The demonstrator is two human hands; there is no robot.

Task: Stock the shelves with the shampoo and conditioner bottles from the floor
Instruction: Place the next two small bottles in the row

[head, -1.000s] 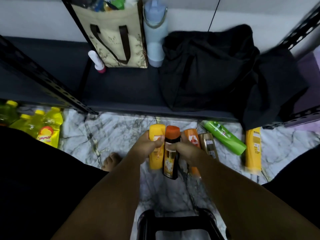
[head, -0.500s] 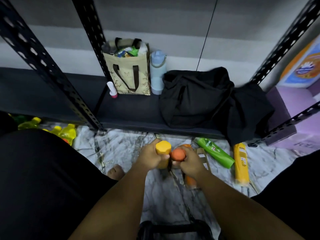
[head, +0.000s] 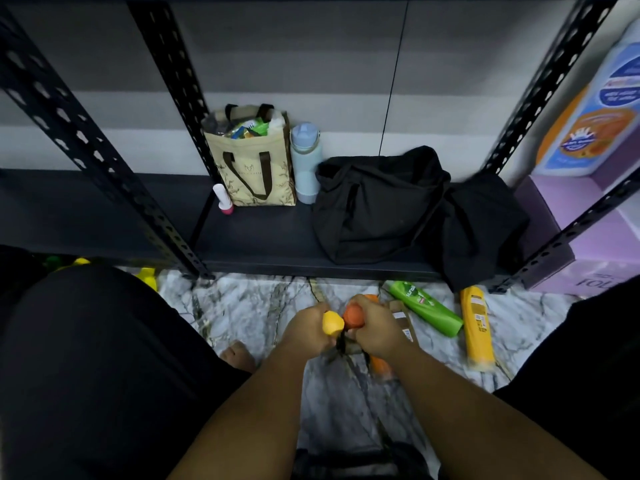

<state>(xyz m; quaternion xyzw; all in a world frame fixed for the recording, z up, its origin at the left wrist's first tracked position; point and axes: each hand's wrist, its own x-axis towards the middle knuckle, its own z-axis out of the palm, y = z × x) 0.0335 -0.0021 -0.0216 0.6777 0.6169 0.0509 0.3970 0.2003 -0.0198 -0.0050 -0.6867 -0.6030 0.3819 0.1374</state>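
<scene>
Presumably the main hazard is a slip or knock. Two bottles are carried at once, caps almost touching, so one could strike the other and work loose on the way to the shelf (head: 270, 237). The black bag (head: 374, 206), tote bag (head: 254, 168) and water bottle (head: 304, 164) crowd the shelf, and a bottle set near its front edge could tip back onto the floor (head: 242, 306).

The left hand (head: 306, 329) is curled tightly round the yellow-capped bottle (head: 331, 323), just below the cap. The right hand (head: 375, 329) is wrapped likewise round the orange-capped bottle (head: 354, 315). Both bottles point cap-first at the camera, their bodies mostly hidden.

On the floor beside the right hand lie a brown bottle (head: 403, 322), a green bottle (head: 427, 308), a yellow bottle (head: 477, 329) and an orange bottle (head: 381, 367), not yet shelved.
</scene>
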